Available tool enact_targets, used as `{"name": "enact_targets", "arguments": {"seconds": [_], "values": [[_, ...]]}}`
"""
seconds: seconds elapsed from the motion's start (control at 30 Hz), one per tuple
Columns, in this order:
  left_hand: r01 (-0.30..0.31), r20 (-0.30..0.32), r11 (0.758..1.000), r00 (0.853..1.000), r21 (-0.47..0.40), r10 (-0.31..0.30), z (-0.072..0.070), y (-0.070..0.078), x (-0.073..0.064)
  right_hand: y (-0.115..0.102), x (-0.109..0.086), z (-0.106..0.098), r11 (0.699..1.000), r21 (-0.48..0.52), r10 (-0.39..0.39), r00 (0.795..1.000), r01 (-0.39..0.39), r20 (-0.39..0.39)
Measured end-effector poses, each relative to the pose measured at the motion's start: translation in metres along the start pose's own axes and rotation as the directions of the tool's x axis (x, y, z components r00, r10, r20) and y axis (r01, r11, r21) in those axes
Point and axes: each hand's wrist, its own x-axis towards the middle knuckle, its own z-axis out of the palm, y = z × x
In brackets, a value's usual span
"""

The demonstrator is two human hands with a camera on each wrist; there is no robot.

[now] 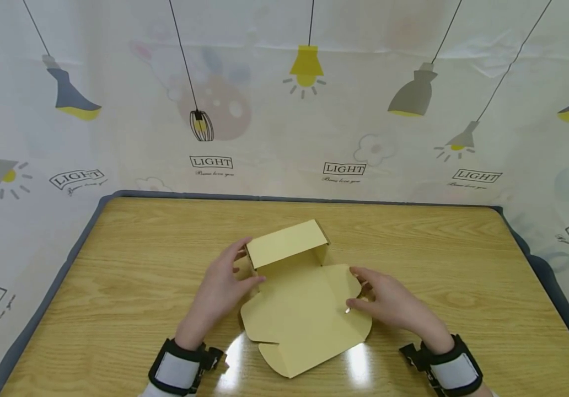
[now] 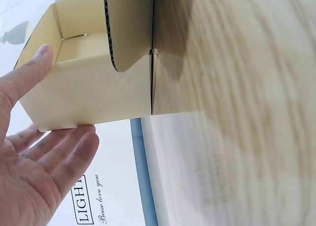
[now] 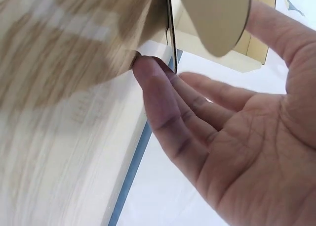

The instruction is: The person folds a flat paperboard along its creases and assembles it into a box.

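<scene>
A pale yellow cardboard box [image 1: 304,314], partly folded, lies tilted on the wooden table. Its far end stands up as a raised section [image 1: 286,242], while the lid panel and side flaps spread flat towards me. My left hand [image 1: 220,286] grips the left corner of that raised section. In the left wrist view the thumb lies over the wall's rim and the fingers [image 2: 74,161] touch its outer side. On the right, my right hand [image 1: 388,300] holds the side flaps between thumb and fingers; the right wrist view shows a rounded flap [image 3: 217,23] in front of the thumb.
The wooden table [image 1: 140,248] extends around the box on all sides. A dark edge strip [image 1: 215,196] runs along its back and sides. Behind rises a white cloth [image 1: 264,110] printed with lamps. Each wrist wears a black strap [image 1: 180,366].
</scene>
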Motion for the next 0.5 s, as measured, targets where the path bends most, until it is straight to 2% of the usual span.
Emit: {"name": "enact_targets", "arguments": {"seconds": [0.17, 0.4, 0.5], "values": [[0.006, -0.037, 1.0, 0.999, 0.021, -0.006, 0.0006, 0.0005, 0.0003, 0.0019, 0.0024, 0.0015, 0.999, 0.026, 0.028, 0.999, -0.028, -0.031], [0.004, -0.046, 0.999, 0.999, 0.044, -0.002, 0.0017, 0.0007, -0.0006, 0.001, 0.0049, 0.0055, 0.99, 0.127, 0.068, 0.993, -0.056, -0.097], [-0.001, -0.047, 0.998, 0.999, 0.055, 0.004, 0.0021, 0.0007, -0.0004, 0.0006, 0.0057, 0.006, 0.992, 0.111, 0.071, 0.99, -0.058, -0.118]]}}
